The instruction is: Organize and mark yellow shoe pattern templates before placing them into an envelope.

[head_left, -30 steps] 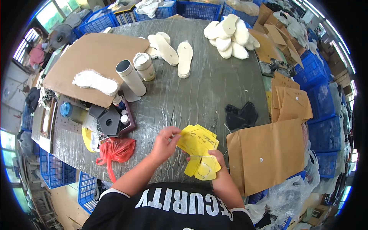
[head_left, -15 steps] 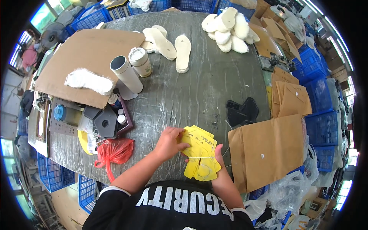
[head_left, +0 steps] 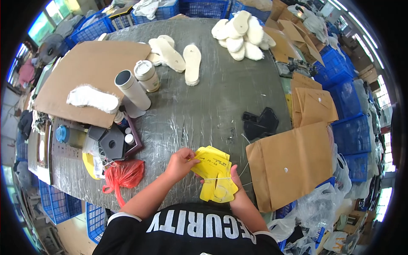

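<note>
A bundle of flat yellow card patterns (head_left: 209, 171) with handwriting on it is held just above the table's near edge. A thin pale band or string runs across its middle. My left hand (head_left: 179, 165) pinches the bundle's upper left corner between thumb and fingers. Beneath and along the right side my right hand (head_left: 236, 180) grips it, thumb on the edge; most of its fingers are hidden under the cards. The card tops are slightly fanned, and the lower part shows a slit between two lobes.
A large brown paper envelope (head_left: 293, 165) lies to the right, below black plastic pieces (head_left: 261, 123). On the left are a red plastic bag (head_left: 124, 173), a white tumbler (head_left: 135, 94) and cardboard (head_left: 85, 63). Pale insoles (head_left: 192, 63) and a fluffy pile (head_left: 244, 36) lie farther back.
The whole view has shifted a little, so things sit slightly farther left. Both hands keep their hold on the yellow bundle, with little other visible movement.
</note>
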`<state>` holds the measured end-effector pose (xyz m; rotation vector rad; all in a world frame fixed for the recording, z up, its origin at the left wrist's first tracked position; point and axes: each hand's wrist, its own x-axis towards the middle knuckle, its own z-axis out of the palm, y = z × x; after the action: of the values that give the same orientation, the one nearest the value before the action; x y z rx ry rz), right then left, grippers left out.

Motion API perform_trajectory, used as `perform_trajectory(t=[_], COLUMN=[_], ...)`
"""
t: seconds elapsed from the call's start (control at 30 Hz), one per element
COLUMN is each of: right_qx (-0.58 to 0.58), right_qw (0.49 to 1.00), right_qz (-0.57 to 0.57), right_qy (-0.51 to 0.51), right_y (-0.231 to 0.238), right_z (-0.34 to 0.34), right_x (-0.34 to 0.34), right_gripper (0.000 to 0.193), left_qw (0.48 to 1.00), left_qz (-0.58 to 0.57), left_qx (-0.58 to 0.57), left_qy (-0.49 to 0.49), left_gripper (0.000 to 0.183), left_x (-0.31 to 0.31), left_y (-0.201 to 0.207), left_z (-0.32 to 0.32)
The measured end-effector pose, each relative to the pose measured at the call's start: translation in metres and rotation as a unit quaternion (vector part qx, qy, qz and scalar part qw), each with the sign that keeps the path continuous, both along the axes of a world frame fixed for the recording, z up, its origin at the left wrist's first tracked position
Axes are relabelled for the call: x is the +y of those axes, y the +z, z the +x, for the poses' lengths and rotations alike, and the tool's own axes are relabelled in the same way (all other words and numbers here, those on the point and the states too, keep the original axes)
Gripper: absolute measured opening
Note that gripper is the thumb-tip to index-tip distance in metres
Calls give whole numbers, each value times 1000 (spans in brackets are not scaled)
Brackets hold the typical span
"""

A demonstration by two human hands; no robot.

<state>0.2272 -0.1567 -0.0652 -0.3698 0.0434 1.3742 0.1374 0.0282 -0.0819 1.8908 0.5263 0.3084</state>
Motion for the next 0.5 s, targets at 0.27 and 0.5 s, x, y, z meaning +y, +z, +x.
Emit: perform_trajectory(t=[0.27, 0.5], right_qx=[-25, -39], right_qw=[998, 986], right_qz=[-26, -163], right_qy=[51, 3], right_y=[-40, -71], right_z=[11, 15], right_x=[-28, -49], right_gripper=[81, 46], left_qw=[993, 992], left_qz=[-25, 90], left_qx=[113, 88], left_qy=[35, 19], left_gripper=[17, 15], left_x=[-17, -17], left_y=[-6, -7], left_z=[-3, 2])
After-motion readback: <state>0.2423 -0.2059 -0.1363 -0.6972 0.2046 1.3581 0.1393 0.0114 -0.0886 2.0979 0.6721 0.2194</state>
